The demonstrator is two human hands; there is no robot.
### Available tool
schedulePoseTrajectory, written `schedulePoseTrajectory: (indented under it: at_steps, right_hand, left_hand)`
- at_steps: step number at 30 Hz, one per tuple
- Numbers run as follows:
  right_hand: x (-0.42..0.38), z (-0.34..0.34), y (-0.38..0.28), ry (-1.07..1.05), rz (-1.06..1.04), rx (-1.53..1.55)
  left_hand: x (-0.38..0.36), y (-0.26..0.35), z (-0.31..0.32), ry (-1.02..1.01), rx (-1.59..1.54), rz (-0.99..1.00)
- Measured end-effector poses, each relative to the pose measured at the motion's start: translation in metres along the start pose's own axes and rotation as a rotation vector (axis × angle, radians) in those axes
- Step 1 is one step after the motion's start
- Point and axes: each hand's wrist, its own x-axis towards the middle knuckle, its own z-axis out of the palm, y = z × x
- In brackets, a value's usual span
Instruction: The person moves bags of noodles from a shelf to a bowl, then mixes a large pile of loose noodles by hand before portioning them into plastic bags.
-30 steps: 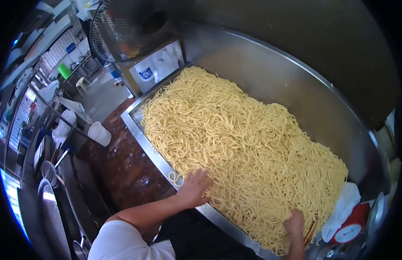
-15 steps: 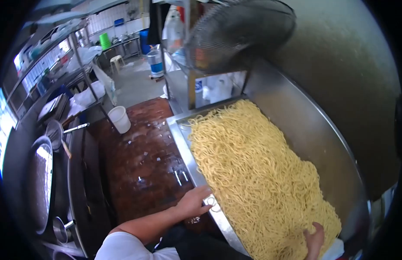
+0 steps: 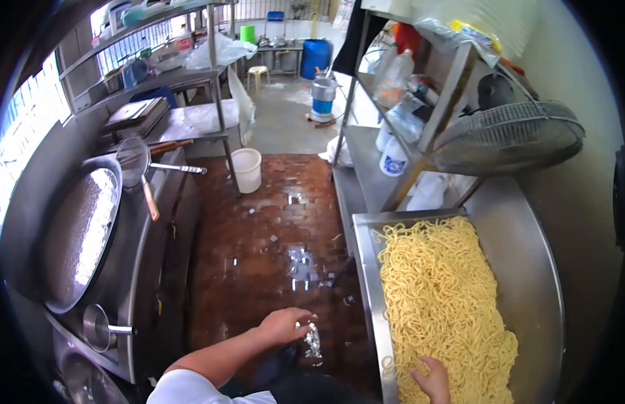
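My left hand (image 3: 283, 327) hangs over the wet brown floor, left of the noodle tray, its fingers loosely bent and apart from the thumb with nothing in them. Low in the view, my right hand (image 3: 433, 381) is over the heap of yellow noodles (image 3: 440, 283), fingers spread and empty. The noodles lie thick in a large metal tray (image 3: 370, 283), whose high steel side rises on the right. A stray noodle loop clings to the tray's left rim near my right hand.
On the left, a large wok (image 3: 90, 236) with liquid sits on the stove counter beside a wire strainer (image 3: 132, 163) and a small metal pot (image 3: 98, 328). A white bucket (image 3: 246, 172) stands on the floor ahead. A fan (image 3: 511, 138) juts out over the tray's far end.
The view has swung left, bringing the wok and aisle further in. My left hand has left the tray's rim and now hangs over the floor. My right hand stays over the noodles.
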Motion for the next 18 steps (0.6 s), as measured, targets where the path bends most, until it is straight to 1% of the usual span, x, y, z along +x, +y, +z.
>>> schedulePoseTrajectory:
  at_steps: [2, 3, 5, 6, 8, 9, 11, 12, 13, 15, 16, 18]
  right_hand:
    - [0.009, 0.008, 0.001, 0.018, -0.061, 0.068]
    - [0.016, 0.014, 0.003, 0.004, -0.079, 0.060]
    - [0.036, 0.025, 0.009, 0.010, -0.044, 0.185]
    - [0.053, 0.030, 0.016, 0.001, -0.069, 0.187]
    - [0.078, 0.052, 0.023, 0.056, -0.065, 0.375]
    - [0.088, 0.059, 0.012, 0.060, -0.070, 0.417]
    - [0.110, 0.051, -0.027, 0.039, -0.079, 0.480]
    - [0.114, 0.040, -0.057, 0.045, -0.102, 0.447]
    - [0.121, 0.048, -0.066, 0.045, -0.110, 0.445]
    - [0.143, 0.063, -0.080, -0.037, -0.169, 0.679]
    - [0.152, 0.064, -0.090, -0.120, -0.164, 0.663]
    - [0.176, 0.074, -0.110, -0.133, -0.185, 0.599]
  left_hand:
    - [-0.002, 0.008, -0.011, -0.050, -0.031, -0.017]
    - [-0.004, 0.005, -0.008, -0.036, -0.040, -0.034]
    - [-0.007, 0.002, 0.001, -0.050, 0.027, -0.033]
    - [-0.009, 0.010, 0.000, -0.029, 0.029, -0.050]
    - [-0.015, 0.025, -0.009, -0.117, 0.046, -0.090]
    - [-0.015, 0.006, 0.008, -0.058, 0.052, -0.035]
    - [-0.016, 0.013, -0.011, -0.184, 0.005, -0.058]
    - [-0.013, 0.012, -0.019, -0.199, 0.033, -0.078]
    - [-0.010, 0.005, -0.022, -0.191, 0.032, -0.079]
    - [0.001, -0.011, -0.030, -0.091, 0.094, -0.099]
    - [0.008, -0.016, -0.036, -0.077, 0.090, -0.099]
    - [0.021, -0.031, -0.052, -0.031, -0.001, -0.106]
